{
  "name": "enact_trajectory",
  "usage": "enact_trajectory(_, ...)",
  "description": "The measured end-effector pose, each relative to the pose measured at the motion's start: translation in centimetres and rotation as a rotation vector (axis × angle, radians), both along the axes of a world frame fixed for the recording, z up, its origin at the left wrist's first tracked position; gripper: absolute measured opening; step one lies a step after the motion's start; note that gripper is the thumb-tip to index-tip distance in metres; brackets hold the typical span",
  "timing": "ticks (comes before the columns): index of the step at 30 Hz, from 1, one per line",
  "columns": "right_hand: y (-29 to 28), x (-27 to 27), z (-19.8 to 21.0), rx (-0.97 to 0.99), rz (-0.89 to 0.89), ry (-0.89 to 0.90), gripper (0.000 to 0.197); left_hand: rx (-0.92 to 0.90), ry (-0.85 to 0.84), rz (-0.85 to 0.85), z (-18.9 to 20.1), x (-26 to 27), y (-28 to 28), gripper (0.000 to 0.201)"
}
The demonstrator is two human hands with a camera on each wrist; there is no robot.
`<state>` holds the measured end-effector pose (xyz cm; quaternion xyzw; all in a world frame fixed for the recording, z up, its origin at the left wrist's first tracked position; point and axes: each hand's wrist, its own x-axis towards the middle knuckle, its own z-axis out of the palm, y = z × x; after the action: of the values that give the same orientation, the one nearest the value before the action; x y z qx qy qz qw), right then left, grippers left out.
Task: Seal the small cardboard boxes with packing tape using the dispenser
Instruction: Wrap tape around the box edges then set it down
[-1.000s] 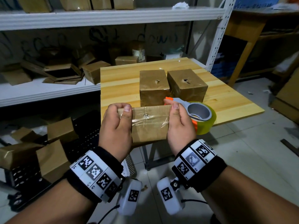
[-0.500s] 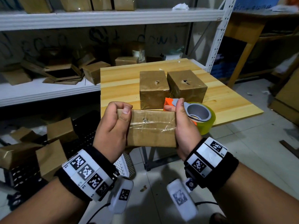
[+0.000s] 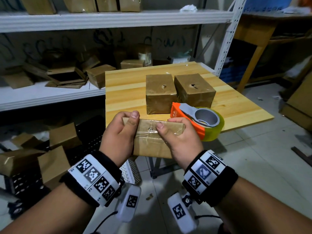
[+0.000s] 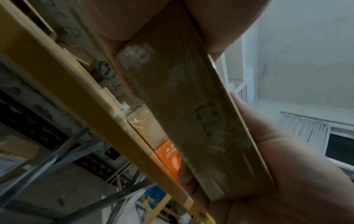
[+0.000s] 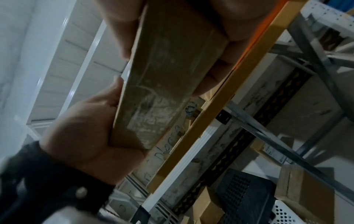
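Note:
I hold a small taped cardboard box in the air just off the near edge of the wooden table. My left hand grips its left end, thumb on the top edge. My right hand grips the right end, thumb pressed on the tape near the top middle. From below, the wrist views show the same box clamped between both palms. The orange and grey tape dispenser with its yellow roll lies on the table edge just beyond my right hand. Two taped boxes stand side by side behind it.
White metal shelves on the left and behind carry flattened and folded boxes. More loose boxes sit in black crates on the floor at lower left. A wooden desk stands at the back right, over grey tiled floor.
The box has tipped so a broad side now faces me and it sits lower. My right thumb slid left along the top edge toward the middle, and the dispenser is now uncovered.

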<state>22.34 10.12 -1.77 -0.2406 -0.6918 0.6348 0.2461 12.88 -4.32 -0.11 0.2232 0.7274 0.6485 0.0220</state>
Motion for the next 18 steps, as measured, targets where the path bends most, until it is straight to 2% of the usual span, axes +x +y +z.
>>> enact_trajectory(2, 0.1, 0.0, -0.4, 0.008, 0.003, 0.016, 0.068, 0.041, -0.024, 0.019, 0.2, 0.3, 0.1, 0.049)
enact_trajectory(5, 0.1, -0.1, -0.2, 0.033, -0.012, 0.014, 0.057, 0.095, -0.093, 0.001, 0.4, 0.7, 0.2, 0.04)
enact_trajectory(11, 0.2, 0.0, 0.3, -0.055, -0.068, -0.016, 0.064, 0.076, -0.108, -0.046, 0.8, 0.4, -0.7, 0.041)
enact_trajectory(13, 0.2, 0.1, 1.0, -0.081, -0.072, -0.013, 0.058, 0.082, -0.142, -0.062, 0.9, 0.3, -0.9, 0.046)
enact_trajectory(15, 0.4, -0.3, 1.3, -0.088, -0.079, 0.02, 0.051, 0.111, -0.215, -0.101, 1.0, -0.4, -1.1, 0.041)
enact_trajectory(16, 0.6, -0.7, 1.2, -0.083, -0.097, 0.024, 0.054, 0.137, -0.272, -0.126, 0.9, -0.9, -1.1, 0.038)
enact_trajectory(18, 0.7, -1.5, 0.8, -0.118, -0.158, -0.004, 0.071, 0.191, -0.358, -0.173, 0.9, -1.7, -1.4, 0.056)
